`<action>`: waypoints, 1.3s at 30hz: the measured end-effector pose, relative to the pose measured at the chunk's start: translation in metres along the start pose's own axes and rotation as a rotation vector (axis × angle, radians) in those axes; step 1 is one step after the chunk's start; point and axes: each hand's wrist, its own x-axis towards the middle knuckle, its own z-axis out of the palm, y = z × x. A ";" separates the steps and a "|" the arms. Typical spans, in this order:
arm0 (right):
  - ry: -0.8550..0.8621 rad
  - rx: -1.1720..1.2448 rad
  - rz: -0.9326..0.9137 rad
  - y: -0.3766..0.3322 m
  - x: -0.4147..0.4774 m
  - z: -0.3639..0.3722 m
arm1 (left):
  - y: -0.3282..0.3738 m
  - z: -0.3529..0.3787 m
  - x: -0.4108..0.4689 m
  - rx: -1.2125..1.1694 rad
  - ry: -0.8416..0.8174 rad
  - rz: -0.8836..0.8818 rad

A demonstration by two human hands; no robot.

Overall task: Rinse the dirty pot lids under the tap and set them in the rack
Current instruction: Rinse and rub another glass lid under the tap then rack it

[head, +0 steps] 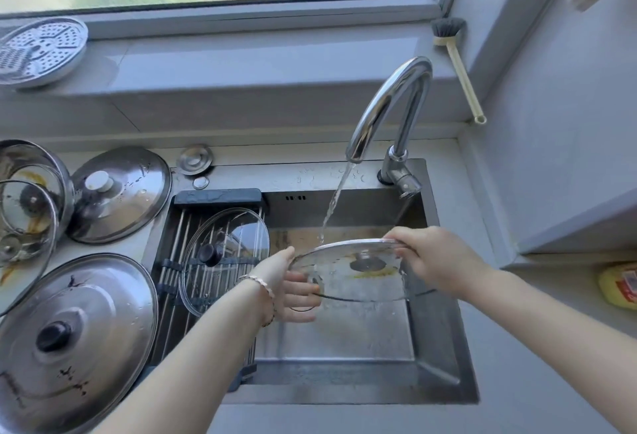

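I hold a glass pot lid (pixel 358 271) with a steel rim over the sink (pixel 437 358), tilted, with yellow smears on it. My left hand (pixel 289 282) grips its left edge and my right hand (pixel 431 261) grips its right edge. Water runs from the chrome tap (pixel 389 103) onto the lid's far left rim. A second glass lid (pixel 224 258) with a black knob lies on the roll-up rack (pixel 179 261) over the sink's left part. Two steel lids (pixel 120 192), (pixel 76 340) and stacked stained glass lids (pixel 29 220) sit on the counter at the left.
A perforated steamer plate (pixel 41 51) rests on the window sill at the left. A dish brush (pixel 458 65) leans in the corner right of the tap. A yellow bottle (pixel 618 283) lies under the shelf at the right. A sink plug (pixel 194 159) lies behind the rack.
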 end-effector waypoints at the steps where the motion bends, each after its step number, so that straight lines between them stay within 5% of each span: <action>1: -0.020 -0.019 0.010 0.000 0.004 -0.006 | -0.002 -0.004 0.001 0.224 0.109 0.067; 4: -0.073 0.038 -0.015 -0.009 0.017 -0.030 | -0.011 -0.016 0.011 0.810 0.418 0.606; 7: -0.229 0.032 -0.109 -0.029 0.039 -0.054 | -0.014 -0.013 0.002 0.830 0.010 0.893; 9: -0.306 0.011 -0.168 -0.042 0.054 -0.063 | -0.015 -0.007 -0.003 0.657 -0.173 0.889; 12: -0.311 0.046 -0.218 -0.055 0.072 -0.066 | -0.019 -0.004 -0.007 0.328 -0.086 0.926; 17: 0.159 -0.002 -0.278 -0.051 0.082 -0.027 | -0.028 -0.001 -0.005 0.100 0.171 0.990; 21: 0.323 0.215 0.023 -0.053 0.069 0.041 | -0.029 0.007 -0.002 -0.078 0.289 0.836; 24: 0.286 0.226 0.137 -0.070 0.058 0.079 | -0.024 0.016 -0.003 -0.179 0.318 0.739; 29: 0.137 0.145 -0.273 -0.081 0.025 0.104 | -0.014 0.011 -0.006 -0.232 0.375 0.722; 35: 0.156 0.033 0.080 -0.056 0.053 0.081 | -0.019 0.013 -0.016 -0.283 0.338 0.705; 39: 0.016 0.027 -0.325 -0.077 0.035 0.091 | -0.016 0.008 -0.015 -0.305 0.367 0.704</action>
